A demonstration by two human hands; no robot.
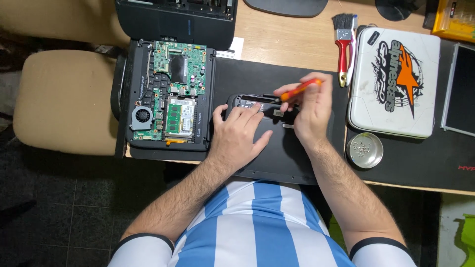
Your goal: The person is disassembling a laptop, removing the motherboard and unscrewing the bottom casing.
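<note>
**Inspector:** Status of the work in hand?

**Assistant:** The black cover (277, 148) lies at the bench's front edge, on the dark mat (420, 158). The left hand (237, 133) presses flat on it, fingers spread. The right hand (309, 111) has its fingers closed round an orange screwdriver (297, 91), tip down at the cover's far edge.

**Inspector:** Progress?

**Assistant:** Well advanced, I judge. The chassis (168, 94) at the left edge is already open, with board, fan and memory exposed. The round tin (364, 150) to the right holds loose screws. Work on the cover is not finished; whether screws remain there, I cannot tell.

**Inspector:** Labels, markings?

**Assistant:** A white lid (393, 81) to the right carries a black-and-orange sticker. White labels sit on the memory module. A red-handled brush (343, 47) lies behind, and a yellow box (452, 20) sits in the far right corner.
</note>
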